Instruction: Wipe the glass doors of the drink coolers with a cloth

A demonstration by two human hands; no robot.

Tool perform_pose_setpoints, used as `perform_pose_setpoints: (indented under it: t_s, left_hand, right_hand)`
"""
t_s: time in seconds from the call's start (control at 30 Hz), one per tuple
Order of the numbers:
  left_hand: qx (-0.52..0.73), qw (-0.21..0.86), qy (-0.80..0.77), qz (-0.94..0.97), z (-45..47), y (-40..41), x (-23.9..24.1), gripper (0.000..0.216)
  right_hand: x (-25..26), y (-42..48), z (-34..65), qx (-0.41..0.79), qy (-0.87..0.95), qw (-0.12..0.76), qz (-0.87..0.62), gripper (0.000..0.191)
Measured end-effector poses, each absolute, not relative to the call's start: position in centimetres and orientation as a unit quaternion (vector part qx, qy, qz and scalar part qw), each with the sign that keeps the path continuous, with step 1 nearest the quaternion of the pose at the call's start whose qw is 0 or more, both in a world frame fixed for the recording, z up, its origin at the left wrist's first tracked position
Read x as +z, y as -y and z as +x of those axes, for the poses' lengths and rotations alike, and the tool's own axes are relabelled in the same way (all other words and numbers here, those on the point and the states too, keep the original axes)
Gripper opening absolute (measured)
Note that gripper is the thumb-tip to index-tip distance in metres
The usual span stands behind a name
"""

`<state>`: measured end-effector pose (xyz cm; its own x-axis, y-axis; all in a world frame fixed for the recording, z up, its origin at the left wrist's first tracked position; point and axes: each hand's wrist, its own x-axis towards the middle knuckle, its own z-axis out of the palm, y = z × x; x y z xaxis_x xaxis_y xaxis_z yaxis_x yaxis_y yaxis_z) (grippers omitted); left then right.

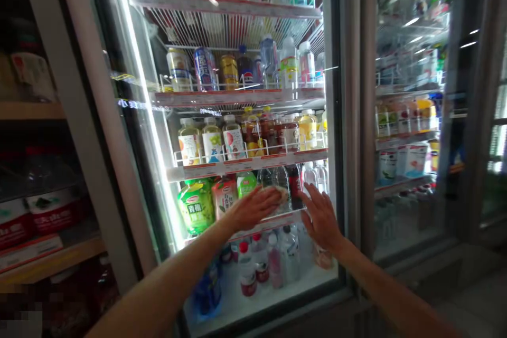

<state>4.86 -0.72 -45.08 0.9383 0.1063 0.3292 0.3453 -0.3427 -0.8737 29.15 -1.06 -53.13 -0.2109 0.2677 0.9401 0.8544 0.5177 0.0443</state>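
My left hand [256, 204] reaches forward against the glass door [257, 248] of a lit drinks fridge. Under its fingers is a small pale cloth [283, 195], pressed to the glass and mostly covered by the hand. To the right of it, my right hand [322, 219] is open with its fingers apart and nothing in it, at the glass near the door's right edge. Whether its palm touches the pane I cannot tell. Behind the pane, near the hands, stand a dark cola bottle [294, 182] and a large green drink bottle [196, 206].
Several wire shelves hold cans and bottles, with red-capped bottles [247, 269] on the fridge floor. A metal door frame [352, 116] separates this fridge from a second one [407, 132] on the right. Dark shelving [31, 105] with packed goods stands at the left.
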Motion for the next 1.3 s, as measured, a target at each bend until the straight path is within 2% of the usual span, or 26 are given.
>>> perform_pose_setpoints:
  t_s: [0.13,0.3,0.47,0.67,0.83,0.9,1.0,1.03,1.2,1.3]
  left_hand:
    - [-0.187,0.548,0.252,-0.775,5.8,0.2,-44.5,0.046]
    - [-0.034,0.535,0.091,-0.84,5.4,0.7,-45.6,0.039]
    - [-0.201,0.58,0.239,-0.752,3.5,0.8,-42.0,0.044]
    - [-0.068,0.568,0.091,-0.815,0.1,2.5,-41.8,0.036]
    - [-0.254,0.609,0.267,-0.702,-3.7,4.1,-39.8,0.038]
    - [-0.218,0.605,0.232,-0.73,-4.9,4.8,-40.7,0.037]
    - [-0.097,0.577,0.147,-0.797,-6.4,5.5,-41.9,0.037]
    - [-0.1,0.58,0.161,-0.792,-6.9,5.6,-41.7,0.038]
    - [-0.315,0.622,0.338,-0.632,-8.8,5.5,-38.5,0.046]
    - [-0.31,0.616,0.332,-0.644,-8.5,5.8,-39.8,0.048]
  right_hand:
    - [-53.2,0.7,29.6,-0.296,0.703,0.5,-0.409,0.049]
    - [-53.7,0.7,30.1,-0.297,0.71,0.488,-0.411,0.05]
    - [-53.7,0.6,30.5,-0.297,0.702,0.493,-0.42,0.052]
    - [-52.9,1.1,28.3,-0.295,0.731,0.483,-0.38,0.049]
    - [-51.4,1.5,25.9,-0.272,0.735,0.515,-0.346,0.05]
    - [-51.0,1.6,24.8,-0.27,0.737,0.524,-0.33,0.05]
    - [-50.7,1.7,23.4,-0.268,0.745,0.523,-0.314,0.05]
    - [-50.6,1.8,23.0,-0.267,0.748,0.521,-0.312,0.05]
    - [-49.9,2.3,21.8,-0.271,0.753,0.521,-0.298,0.049]
    - [-49.7,2.6,21.4,-0.278,0.754,0.519,-0.291,0.046]
